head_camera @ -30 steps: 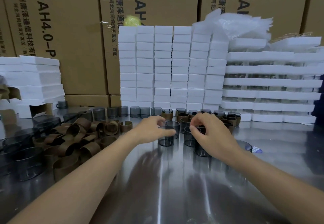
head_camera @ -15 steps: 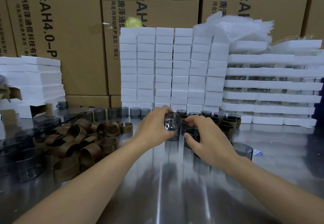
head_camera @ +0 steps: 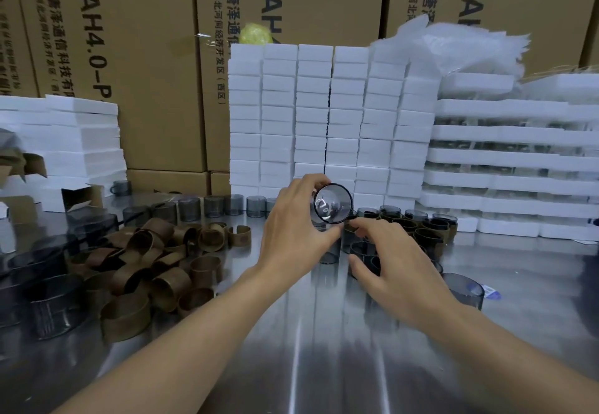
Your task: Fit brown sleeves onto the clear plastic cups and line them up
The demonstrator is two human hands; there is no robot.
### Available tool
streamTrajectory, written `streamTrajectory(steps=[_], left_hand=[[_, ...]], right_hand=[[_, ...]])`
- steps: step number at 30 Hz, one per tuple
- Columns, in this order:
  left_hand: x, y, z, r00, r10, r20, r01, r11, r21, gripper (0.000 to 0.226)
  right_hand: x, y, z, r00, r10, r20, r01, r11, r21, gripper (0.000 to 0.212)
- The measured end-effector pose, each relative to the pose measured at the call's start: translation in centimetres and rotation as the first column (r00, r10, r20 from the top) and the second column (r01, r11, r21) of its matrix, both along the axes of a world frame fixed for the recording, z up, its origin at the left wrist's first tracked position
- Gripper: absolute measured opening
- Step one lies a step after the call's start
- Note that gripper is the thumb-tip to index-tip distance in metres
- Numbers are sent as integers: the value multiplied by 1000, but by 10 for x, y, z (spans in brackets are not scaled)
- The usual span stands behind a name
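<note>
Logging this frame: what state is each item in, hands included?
left hand: grips the lifted cup
lifted cup: off the table, tipped sideways, no sleeve
right hand: over the loose cups, grip unclear
loose cups: upright, bare
brown sleeves: loose heap, unfitted
sleeved cups: upright, clustered
back-row cups: upright, bare, lined up

The table [head_camera: 291,365] is brushed steel, glossy enough to mirror things, and the clear plastic cup [head_camera: 333,203] raised in front of the foam blocks [head_camera: 311,115] is smooth, smoke-tinted and shiny. Those blocks are matt white and faintly grainy; the brown sleeves [head_camera: 152,271] lower left of them look matt, the cartons [head_camera: 146,56] behind them plain printed cardboard
</note>
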State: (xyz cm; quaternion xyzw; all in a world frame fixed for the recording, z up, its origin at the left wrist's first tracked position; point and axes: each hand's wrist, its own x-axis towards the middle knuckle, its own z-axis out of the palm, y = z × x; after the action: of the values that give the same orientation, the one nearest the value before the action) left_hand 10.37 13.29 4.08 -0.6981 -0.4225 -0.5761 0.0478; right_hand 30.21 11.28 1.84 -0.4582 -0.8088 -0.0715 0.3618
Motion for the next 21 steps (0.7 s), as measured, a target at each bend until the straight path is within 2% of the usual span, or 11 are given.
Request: streamTrajectory(steps=[3, 7, 14, 21], left_hand=[[-1, 0, 3, 998, 45, 43, -49, 995, 83, 62], [-2, -1, 8, 989, -4, 149, -12, 994, 110, 65], [-1, -7, 12, 989, -11, 146, -12, 988, 152, 66], [4, -14, 11, 986, -34, 166, 4, 984, 179, 64]], right_hand=[[0, 0, 0, 1000, 5, -2, -5, 1000, 7, 58], [1, 0, -3, 1000, 20, 18, -20, 1000, 14, 72], [-2, 2, -6, 999, 50, 16, -51, 997, 61, 97], [-3, 0, -4, 996, 88, -19, -86, 992, 96, 102]])
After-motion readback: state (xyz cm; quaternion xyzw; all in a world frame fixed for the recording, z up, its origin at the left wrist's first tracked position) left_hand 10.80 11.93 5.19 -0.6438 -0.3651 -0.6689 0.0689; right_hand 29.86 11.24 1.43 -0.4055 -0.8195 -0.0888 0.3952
